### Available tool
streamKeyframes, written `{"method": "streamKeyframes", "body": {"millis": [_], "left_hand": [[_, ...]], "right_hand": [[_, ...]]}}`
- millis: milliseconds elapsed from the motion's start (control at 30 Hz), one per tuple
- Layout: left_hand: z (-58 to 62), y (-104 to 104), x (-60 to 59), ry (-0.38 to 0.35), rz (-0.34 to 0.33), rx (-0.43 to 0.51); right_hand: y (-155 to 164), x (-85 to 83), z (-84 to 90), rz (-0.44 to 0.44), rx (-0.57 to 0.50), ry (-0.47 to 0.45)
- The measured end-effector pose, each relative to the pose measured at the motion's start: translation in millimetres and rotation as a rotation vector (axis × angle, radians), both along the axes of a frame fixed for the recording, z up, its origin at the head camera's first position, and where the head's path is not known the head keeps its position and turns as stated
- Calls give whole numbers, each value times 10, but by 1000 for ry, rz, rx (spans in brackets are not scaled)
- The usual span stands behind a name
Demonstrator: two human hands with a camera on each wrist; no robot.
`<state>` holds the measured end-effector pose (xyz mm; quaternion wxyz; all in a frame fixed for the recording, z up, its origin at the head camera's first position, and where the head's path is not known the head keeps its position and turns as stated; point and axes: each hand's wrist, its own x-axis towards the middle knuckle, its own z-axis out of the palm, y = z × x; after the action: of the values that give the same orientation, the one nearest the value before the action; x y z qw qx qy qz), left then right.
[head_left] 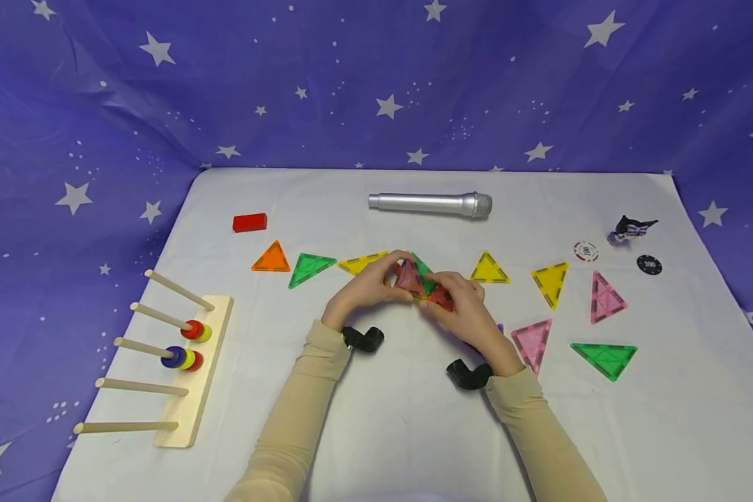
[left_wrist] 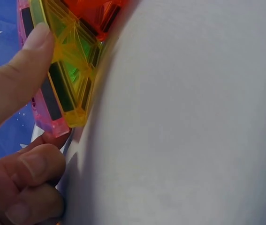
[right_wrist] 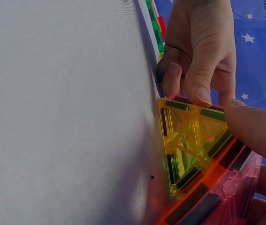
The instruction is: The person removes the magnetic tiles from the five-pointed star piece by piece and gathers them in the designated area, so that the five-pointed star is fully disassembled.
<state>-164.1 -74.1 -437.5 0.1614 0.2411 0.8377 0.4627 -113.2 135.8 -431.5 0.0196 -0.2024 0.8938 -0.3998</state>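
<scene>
At the table's middle, both hands hold a joined cluster of translucent triangular magnetic tiles. My left hand grips its left side, thumb on a yellow tile with a pink tile right behind it. From the right, my right hand holds the cluster, its thumb at the yellow tile's upper corner and other fingers behind. In the head view a pink tile, a green tile and a red tile show between the hands. The fingers hide part of the cluster.
Loose triangles lie around: orange, green, yellow, pink and others. A silver microphone and red block lie behind. A wooden peg stand is left; poker chips and a small dark figure are right.
</scene>
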Motion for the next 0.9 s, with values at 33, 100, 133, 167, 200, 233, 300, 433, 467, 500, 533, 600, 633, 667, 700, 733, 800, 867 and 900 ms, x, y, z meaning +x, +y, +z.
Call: {"method": "streamKeyframes", "body": {"millis": [33, 100, 133, 167, 200, 233, 300, 433, 467, 500, 533, 600, 633, 667, 700, 733, 800, 867, 900], "left_hand": [[-7, -1, -4, 0, -1, 2], [-12, -3, -8, 2, -5, 5], [-17, -5, -10, 4, -6, 3], [-18, -6, -10, 6, -5, 3], [-17, -7, -10, 9, -3, 1], [-15, -9, -6, 12, 0, -1], [-14, -12, 0, 20, 10, -6], [-27, -21, 14, 33, 35, -15], [-30, -26, 17, 36, 42, -18], [-32, -29, 20, 38, 48, -21], [-34, -33, 24, 37, 53, -21], [-32, -41, 31, 35, 61, -22], [-31, -44, 32, 32, 64, -21], [-30, -49, 33, 29, 66, -19], [-28, -53, 33, 23, 68, -17], [-26, -58, 34, 17, 69, -15], [-20, -68, 36, 6, 66, -16], [-13, -78, 38, -5, 61, -18], [-10, -83, 41, -9, 59, -21]], "right_hand": [[2, -2, -3, 2, -1, 4], [8, -8, -9, 8, -2, 12], [10, -11, -11, 10, -3, 14], [11, -12, -11, 14, -5, 15], [13, -13, -12, 16, -6, 15], [13, -14, -12, 19, -11, 16], [13, -15, -12, 23, -20, 16], [9, -16, -15, 25, -34, 19], [7, -16, -16, 25, -34, 19], [5, -16, -16, 25, -35, 17], [4, -16, -15, 25, -37, 15], [1, -15, -12, 27, -40, 9], [1, -14, -9, 28, -41, 6], [0, -14, -7, 29, -41, 3], [0, -14, -5, 31, -44, 0], [-1, -13, -1, 35, -45, -1], [0, -13, 1, 42, -45, -1], [3, -13, -1, 49, -44, 0], [3, -12, -2, 53, -45, 2]]}}
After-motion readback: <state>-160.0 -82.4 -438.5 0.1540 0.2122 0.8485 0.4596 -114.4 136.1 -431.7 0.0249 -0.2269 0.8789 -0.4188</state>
